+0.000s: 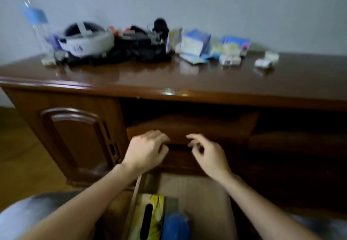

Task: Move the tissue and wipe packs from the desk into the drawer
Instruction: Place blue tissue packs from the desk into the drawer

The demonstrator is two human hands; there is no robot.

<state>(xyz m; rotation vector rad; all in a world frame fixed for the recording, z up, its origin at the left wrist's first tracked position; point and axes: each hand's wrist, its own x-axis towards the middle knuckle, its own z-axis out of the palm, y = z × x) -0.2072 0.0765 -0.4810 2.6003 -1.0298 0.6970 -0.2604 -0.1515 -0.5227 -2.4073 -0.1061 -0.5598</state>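
Several tissue and wipe packs lie at the back right of the brown desk top (pixel 150 78): a blue-and-white block pack (pixel 196 41), a flat blue pack (pixel 235 42), a small white pack (pixel 230 59) and another white pack (pixel 266 59). Below me an open drawer (pixel 197 192) holds a yellow-green tissue box (pixel 148 219) and a blue pack (pixel 175 226). My left hand (pixel 146 149) is curled with its fingers hooked under the lower edge of the wooden drawer front (pixel 206 127) above. My right hand (pixel 206 153) hovers beside it, fingers apart and holding nothing.
A clear water bottle (pixel 34 18) stands at the desk's back left. A white headset (pixel 86 40) and a black bag with cables (pixel 140 46) lie beside it. A carved cabinet door (pixel 75 138) is at the left. The picture is blurred.
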